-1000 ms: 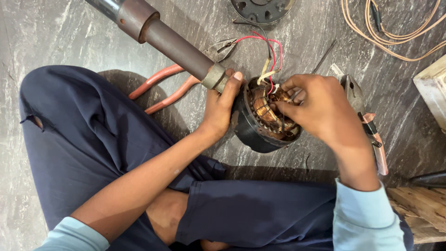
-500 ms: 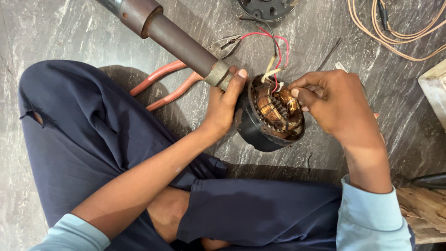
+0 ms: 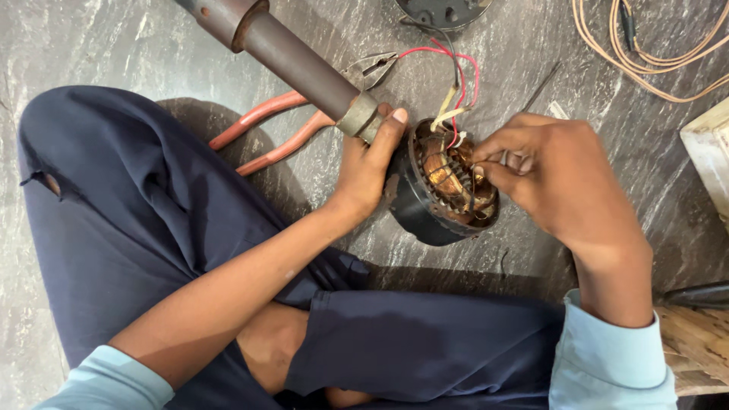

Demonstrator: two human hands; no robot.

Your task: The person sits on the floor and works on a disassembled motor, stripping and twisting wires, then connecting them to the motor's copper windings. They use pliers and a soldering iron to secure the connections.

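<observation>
At motor [image 3: 425, 209], right hand [image 3: 558, 171] shifted leftward

Our grey stone floor [image 3: 99, 45]

On it we see red-handled pliers [image 3: 273, 129], a coil of tan wire [image 3: 645, 53] and the black motor housing [image 3: 425, 212].
</observation>
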